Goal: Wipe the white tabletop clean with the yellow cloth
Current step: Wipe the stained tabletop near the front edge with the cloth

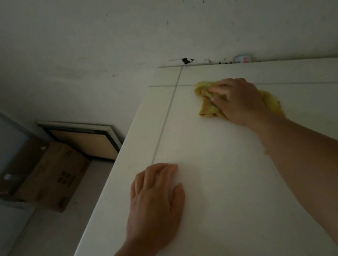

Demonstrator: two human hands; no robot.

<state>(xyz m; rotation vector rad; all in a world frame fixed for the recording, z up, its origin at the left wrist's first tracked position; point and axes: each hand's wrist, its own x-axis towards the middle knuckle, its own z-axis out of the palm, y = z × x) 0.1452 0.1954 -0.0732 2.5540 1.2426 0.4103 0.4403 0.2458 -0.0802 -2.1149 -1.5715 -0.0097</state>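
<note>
The crumpled yellow cloth (205,101) lies bunched on the smooth white tabletop (232,195), near its far edge, pinned beneath the right hand (239,102) — fingers spread over the folds and pressing down rather than gripping. On the near side of the cloth, well apart from it, the left hand (156,204) rests flat on the bare surface, fingers together and holding nothing, seemingly as a brace. Beyond the cloth, dark specks (187,60) and a small white container (244,58) sit where the tabletop meets the pale wall (122,23). The cloth looks soft, light and limp — likely to bunch and slide easily on the slick top, so a flat palm over its middle should serve better than a pinch at one corner. Wiping appears under way, with the far strip probably yet to be reached.
</note>
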